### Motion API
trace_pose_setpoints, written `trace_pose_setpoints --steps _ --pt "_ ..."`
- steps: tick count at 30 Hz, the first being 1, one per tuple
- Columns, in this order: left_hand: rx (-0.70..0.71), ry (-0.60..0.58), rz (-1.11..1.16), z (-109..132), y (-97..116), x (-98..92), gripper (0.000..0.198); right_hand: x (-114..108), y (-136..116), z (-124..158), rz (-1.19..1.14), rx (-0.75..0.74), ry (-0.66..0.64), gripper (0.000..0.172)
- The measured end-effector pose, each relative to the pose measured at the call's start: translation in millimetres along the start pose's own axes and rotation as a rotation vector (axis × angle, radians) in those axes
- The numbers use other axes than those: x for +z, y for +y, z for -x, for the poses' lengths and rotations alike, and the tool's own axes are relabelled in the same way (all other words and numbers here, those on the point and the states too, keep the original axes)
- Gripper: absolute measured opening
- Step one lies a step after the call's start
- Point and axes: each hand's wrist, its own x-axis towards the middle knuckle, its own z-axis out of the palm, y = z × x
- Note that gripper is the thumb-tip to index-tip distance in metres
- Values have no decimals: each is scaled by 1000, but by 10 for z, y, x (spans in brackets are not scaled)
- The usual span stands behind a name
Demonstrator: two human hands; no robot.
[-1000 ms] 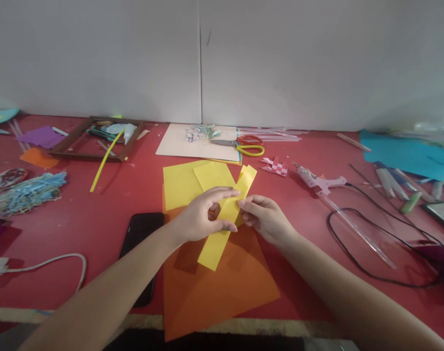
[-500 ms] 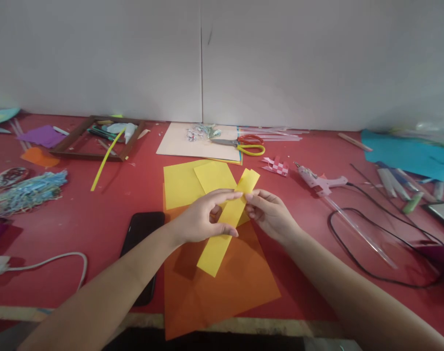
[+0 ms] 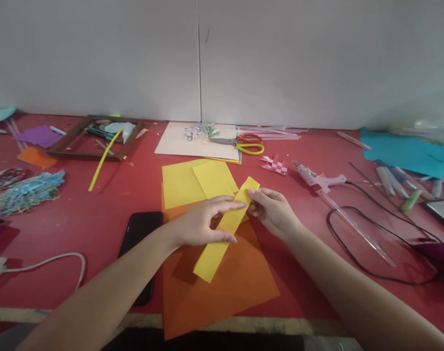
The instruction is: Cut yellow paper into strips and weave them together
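Both hands hold a yellow paper strip (image 3: 231, 222) at a slant above the sheets. My left hand (image 3: 203, 222) has its thumb and fingers around the strip's middle, with the index finger lying across it. Near the upper end, my right hand (image 3: 269, 207) pinches the strip's right edge between thumb and curled fingers. Beneath lie an orange paper sheet (image 3: 222, 302), a yellow sheet (image 3: 180, 183) and a smaller yellow piece (image 3: 214, 178) on the red table.
A black phone (image 3: 141, 234) lies beside my left forearm. Behind the sheets are scissors (image 3: 244, 144) and a pink woven paper piece (image 3: 275, 165). A pink glue gun (image 3: 320, 183) with a black cord (image 3: 353, 265) sits at right, a wooden frame (image 3: 61, 148) at left.
The strip's upper end, stepped and uneven before, now looks flush and lies slightly lower. My right thumb has moved up onto the strip near that end.
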Motion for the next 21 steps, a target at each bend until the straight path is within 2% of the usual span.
trace_pose_setpoints --steps 7,14,21 --pt "53 14 -21 -6 -6 23 76 4 -3 7 -6 -14 3 34" --pt "37 3 -62 -1 10 16 84 -26 27 -36 -22 -56 14 31" --pt "41 3 -40 4 11 19 82 -9 20 -22 -69 -56 34 32"
